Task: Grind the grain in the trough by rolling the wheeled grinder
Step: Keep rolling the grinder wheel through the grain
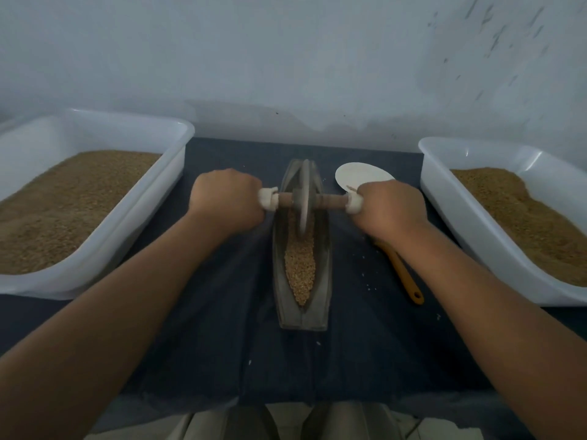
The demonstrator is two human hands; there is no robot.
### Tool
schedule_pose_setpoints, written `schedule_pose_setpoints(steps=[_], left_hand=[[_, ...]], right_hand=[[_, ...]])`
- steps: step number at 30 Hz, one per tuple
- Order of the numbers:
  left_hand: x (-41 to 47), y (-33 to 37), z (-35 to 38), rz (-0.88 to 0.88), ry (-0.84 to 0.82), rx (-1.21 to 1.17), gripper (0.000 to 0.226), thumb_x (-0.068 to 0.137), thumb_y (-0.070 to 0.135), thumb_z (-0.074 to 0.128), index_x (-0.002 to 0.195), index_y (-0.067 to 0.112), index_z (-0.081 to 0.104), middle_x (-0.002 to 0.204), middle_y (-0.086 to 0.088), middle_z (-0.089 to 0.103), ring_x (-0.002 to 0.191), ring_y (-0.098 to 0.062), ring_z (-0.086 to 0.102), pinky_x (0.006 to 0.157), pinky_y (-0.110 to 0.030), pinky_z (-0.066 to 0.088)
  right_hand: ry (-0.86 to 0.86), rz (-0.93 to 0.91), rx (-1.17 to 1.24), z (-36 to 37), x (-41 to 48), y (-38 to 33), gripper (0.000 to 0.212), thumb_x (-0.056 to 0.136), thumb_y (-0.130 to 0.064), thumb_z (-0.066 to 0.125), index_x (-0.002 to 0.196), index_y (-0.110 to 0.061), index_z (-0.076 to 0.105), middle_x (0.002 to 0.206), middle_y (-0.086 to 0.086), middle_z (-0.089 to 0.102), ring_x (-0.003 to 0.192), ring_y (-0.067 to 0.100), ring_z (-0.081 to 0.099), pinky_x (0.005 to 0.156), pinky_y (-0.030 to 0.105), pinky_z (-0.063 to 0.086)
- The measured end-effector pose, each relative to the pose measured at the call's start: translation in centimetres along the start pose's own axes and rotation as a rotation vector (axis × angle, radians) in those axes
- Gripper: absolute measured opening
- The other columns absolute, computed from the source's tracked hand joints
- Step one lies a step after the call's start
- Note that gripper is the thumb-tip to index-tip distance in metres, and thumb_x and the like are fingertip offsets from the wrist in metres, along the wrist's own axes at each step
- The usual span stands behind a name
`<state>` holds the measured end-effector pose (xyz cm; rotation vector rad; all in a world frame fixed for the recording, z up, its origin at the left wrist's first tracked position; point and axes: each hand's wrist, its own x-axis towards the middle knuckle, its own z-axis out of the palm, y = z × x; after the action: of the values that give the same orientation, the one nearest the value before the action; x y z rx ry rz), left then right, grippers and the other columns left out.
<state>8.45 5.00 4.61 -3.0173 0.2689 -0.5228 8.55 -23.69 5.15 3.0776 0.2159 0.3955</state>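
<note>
Trough (301, 315): grey, boat-shaped, lying lengthwise at the centre of a dark cloth (222, 312).
Grain (300, 271): fills the near half of the trough's channel.
Wheeled grinder (304, 198): disc standing upright in the far half of the trough, with its wooden axle crosswise above the rim.
Left hand (227, 200): fist wrapped round the axle's white-bound left end.
Right hand (392, 206): fist wrapped round the white-bound right end.
White disc (359, 174): beside the trough, far right, partly behind the right hand.
Orange-handled utensil (406, 277): under the right forearm.
Left tub (178, 128) and right tub (444, 173): white, flanking the cloth, each holding brown grain.
</note>
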Motion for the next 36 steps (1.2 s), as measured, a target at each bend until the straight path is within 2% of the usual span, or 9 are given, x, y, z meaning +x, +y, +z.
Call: schedule_pose_setpoints(steps=[2,6,12,16,20,23,26,32,36], left_hand=[[-2.7,-0.1,-0.2,0.041,0.03,0.047,0.034,0.084,0.048,0.061,0.064,0.029,0.041,0.062,0.009,0.049,0.053,-0.017,0.046,0.054,-0.028,0.033],[-7.8,-0.8,-0.9,0.176,0.16,0.056,0.056,0.062,0.042,0.083,0.062,0.033,0.027,0.051,0.015,0.028,0.041,-0.004,0.02,0.051,-0.017,0.013],[-2.9,-0.3,1.2,0.066,0.085,0.047,0.035,0.084,0.049,0.063,0.066,0.028,0.041,0.06,0.009,0.041,0.055,-0.023,0.048,0.057,-0.028,0.034],[0.0,-0.1,1.0,0.021,0.081,-0.017,0.029,0.084,0.049,0.056,0.068,0.025,0.051,0.062,0.008,0.044,0.059,-0.025,0.05,0.059,-0.029,0.037],[-3.1,-0.4,0.3,0.079,0.047,0.007,0.032,0.086,0.047,0.062,0.067,0.027,0.045,0.062,0.009,0.046,0.055,-0.019,0.049,0.055,-0.028,0.034],[-7.5,-1.1,-0.1,0.167,0.147,0.003,0.041,0.076,0.041,0.076,0.065,0.029,0.039,0.054,0.01,0.038,0.044,-0.018,0.039,0.05,-0.023,0.021],[-8.9,-1.4,-0.2,0.184,0.156,-0.007,0.043,0.068,0.039,0.081,0.063,0.029,0.04,0.051,0.011,0.034,0.039,-0.016,0.034,0.05,-0.02,0.018],[-0.7,0.0,0.2,0.049,0.047,0.057,0.03,0.079,0.051,0.057,0.066,0.026,0.047,0.06,0.008,0.041,0.057,-0.025,0.048,0.059,-0.03,0.038],[1.8,0.5,-0.8,0.033,0.027,0.056,0.037,0.084,0.055,0.059,0.066,0.025,0.046,0.064,0.007,0.042,0.063,-0.026,0.055,0.062,-0.032,0.039]], right_hand=[[-0.041,-0.052,-0.004,-0.2,-2.3,0.7,0.036,0.09,-0.059,0.05,0.074,-0.027,0.056,0.073,-0.008,0.057,0.074,0.023,0.062,0.063,0.034,0.05],[0.026,-0.165,0.046,-0.6,-7.6,1.5,0.036,0.075,-0.069,0.036,0.064,-0.036,0.045,0.053,-0.014,0.046,0.051,-0.001,0.04,0.046,0.023,0.025],[0.187,-0.108,-0.058,0.7,-3.5,0.7,0.041,0.091,-0.059,0.051,0.07,-0.025,0.056,0.059,-0.008,0.049,0.058,0.024,0.053,0.051,0.028,0.029],[0.1,-0.034,-0.011,0.5,0.0,0.2,0.04,0.096,-0.054,0.052,0.07,-0.023,0.054,0.066,-0.004,0.054,0.07,0.028,0.058,0.059,0.033,0.038],[0.016,-0.103,-0.007,-0.5,-2.8,0.8,0.042,0.09,-0.062,0.044,0.069,-0.027,0.055,0.068,-0.007,0.058,0.067,0.02,0.059,0.057,0.033,0.047],[0.048,-0.212,0.002,-1.1,-6.2,1.3,0.038,0.08,-0.066,0.038,0.065,-0.034,0.052,0.054,-0.013,0.049,0.05,0.004,0.047,0.045,0.025,0.034],[0.12,-0.24,-0.013,-0.9,-7.4,1.6,0.035,0.079,-0.066,0.047,0.062,-0.036,0.049,0.046,-0.015,0.038,0.044,-0.003,0.034,0.044,0.019,0.02],[0.162,-0.034,-0.015,1.5,-1.6,0.7,0.043,0.094,-0.056,0.049,0.066,-0.024,0.046,0.061,-0.006,0.047,0.064,0.028,0.054,0.055,0.031,0.035],[0.04,0.058,0.017,1.4,0.8,0.1,0.039,0.096,-0.051,0.046,0.072,-0.022,0.055,0.072,-0.002,0.059,0.073,0.03,0.06,0.06,0.033,0.038]])
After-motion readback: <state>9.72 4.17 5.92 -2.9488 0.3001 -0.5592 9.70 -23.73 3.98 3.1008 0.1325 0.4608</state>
